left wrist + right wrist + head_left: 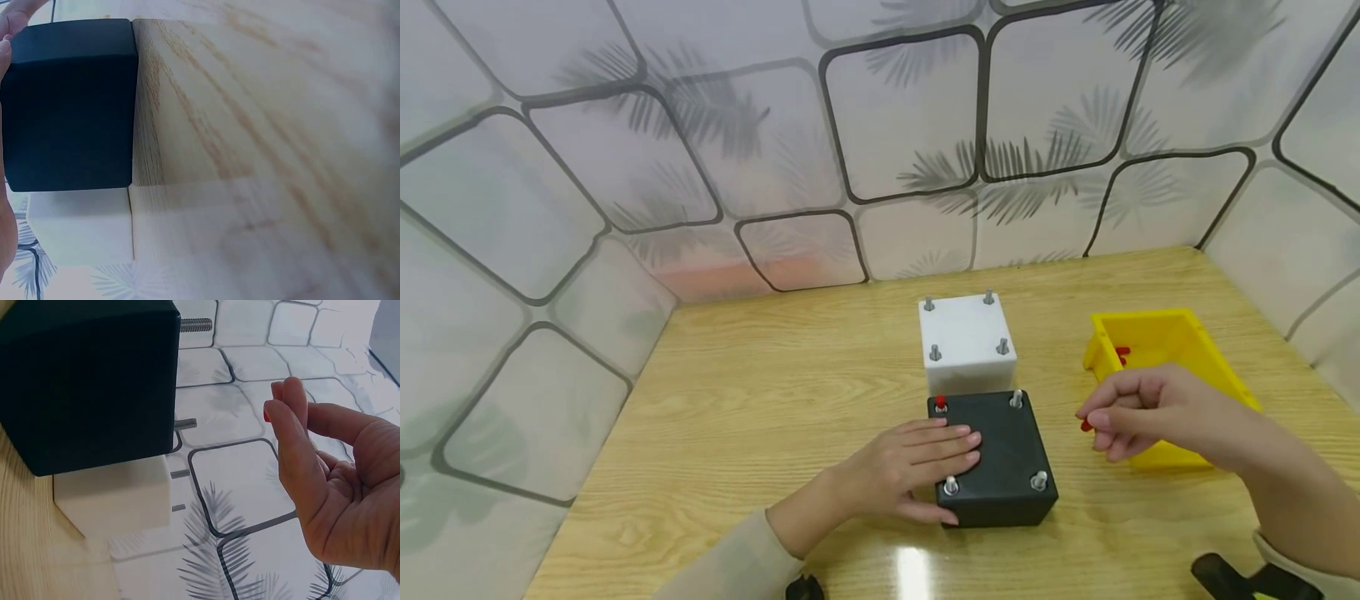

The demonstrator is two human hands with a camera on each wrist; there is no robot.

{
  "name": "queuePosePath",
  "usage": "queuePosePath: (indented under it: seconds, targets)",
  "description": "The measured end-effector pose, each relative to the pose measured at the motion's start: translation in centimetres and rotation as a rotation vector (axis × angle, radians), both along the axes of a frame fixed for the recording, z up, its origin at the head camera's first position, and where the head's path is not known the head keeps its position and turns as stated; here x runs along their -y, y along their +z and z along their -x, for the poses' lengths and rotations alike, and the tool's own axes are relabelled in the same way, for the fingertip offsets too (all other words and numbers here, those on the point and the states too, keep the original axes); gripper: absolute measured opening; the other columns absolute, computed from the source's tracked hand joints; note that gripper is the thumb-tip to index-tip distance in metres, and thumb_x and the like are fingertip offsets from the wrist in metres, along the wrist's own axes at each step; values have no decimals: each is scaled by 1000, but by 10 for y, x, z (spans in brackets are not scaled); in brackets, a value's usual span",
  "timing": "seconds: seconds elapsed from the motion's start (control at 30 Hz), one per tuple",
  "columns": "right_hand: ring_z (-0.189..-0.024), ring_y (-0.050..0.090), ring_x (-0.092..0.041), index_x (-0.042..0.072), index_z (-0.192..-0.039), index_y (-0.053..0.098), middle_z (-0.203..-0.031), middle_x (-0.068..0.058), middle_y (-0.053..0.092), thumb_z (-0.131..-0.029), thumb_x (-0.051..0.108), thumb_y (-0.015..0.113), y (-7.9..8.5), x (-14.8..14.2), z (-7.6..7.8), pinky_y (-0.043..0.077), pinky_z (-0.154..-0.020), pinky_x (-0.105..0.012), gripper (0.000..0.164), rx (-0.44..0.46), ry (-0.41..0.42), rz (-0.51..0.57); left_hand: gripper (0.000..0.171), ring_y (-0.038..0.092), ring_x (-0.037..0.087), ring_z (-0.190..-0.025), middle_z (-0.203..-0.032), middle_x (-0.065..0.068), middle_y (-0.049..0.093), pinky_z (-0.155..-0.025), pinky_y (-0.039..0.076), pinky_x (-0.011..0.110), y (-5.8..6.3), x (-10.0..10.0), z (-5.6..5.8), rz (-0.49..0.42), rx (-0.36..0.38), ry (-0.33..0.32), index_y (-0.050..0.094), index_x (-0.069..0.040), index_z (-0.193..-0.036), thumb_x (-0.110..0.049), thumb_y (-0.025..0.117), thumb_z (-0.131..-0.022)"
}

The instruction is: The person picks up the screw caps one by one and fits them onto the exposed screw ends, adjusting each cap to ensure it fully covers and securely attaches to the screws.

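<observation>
Head view alone shows yellow bin (1165, 340), two o'clock from smooth black block (1009, 442); left hand (906, 467) flat atop; right hand (1150, 417) pinches red piece (1086, 425).

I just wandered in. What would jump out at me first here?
Probably the bright yellow bin on the right, with the right hand near it pinching a small red piece. Next, the black box near the middle, where the left hand rests on top and a red cap sits at the far left corner. Just behind it stands a white box with four metal bolts sticking up.
</observation>
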State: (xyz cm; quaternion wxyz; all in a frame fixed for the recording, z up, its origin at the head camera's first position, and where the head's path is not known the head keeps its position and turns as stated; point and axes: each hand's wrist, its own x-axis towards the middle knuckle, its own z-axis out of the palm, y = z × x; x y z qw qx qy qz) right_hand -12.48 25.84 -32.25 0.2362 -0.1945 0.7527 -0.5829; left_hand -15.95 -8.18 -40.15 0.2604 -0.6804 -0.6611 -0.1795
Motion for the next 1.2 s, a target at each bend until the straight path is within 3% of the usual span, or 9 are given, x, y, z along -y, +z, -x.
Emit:
queuePosePath:
  seconds: [0.17, 0.77, 0.93, 1.2]
  targets:
    - [-70, 68, -21, -6, -103, 62, -84, -7, 70, -96, 2, 50, 4, 9, 0, 59, -65, -40, 16, 14, 35, 16, 73, 53, 27, -123, -130, 17, 57, -109, 38, 38, -1, 0, 1, -8, -2, -9, 61, 2, -122, -51, 76, -73]
    - [-72, 69, -21, -12, -104, 59, -84, -9, 69, -94, 0, 52, 9, 46, -2, 58, -67, -40, 17, 55, 212, 143, 71, 53, 26, -124, -130, 15, 58, -108, 38, 38, -3, 0, 1, -15, 14, -4, 62, 1, -122, -51, 75, -75]
    - [-73, 69, -18, -13, -104, 59, -84, -10, 70, -94, 3, 54, 8, 56, -4, 58, -68, -40, 20, 104, 231, 140, 72, 53, 26, -124, -130, 15, 58, -108, 38, 38, -5, 0, 0, -19, 27, -6, 62, 1, -122, -51, 76, -74]
    - [-73, 69, -18, -14, -103, 59, -83, -11, 70, -94, 5, 56, 12, 69, -11, 57, -68, -43, 21, 106, 217, 141, 70, 53, 27, -124, -130, 16, 57, -108, 38, 38, -4, -2, 2, -24, 31, -18, 62, 2, -122, -49, 75, -76]
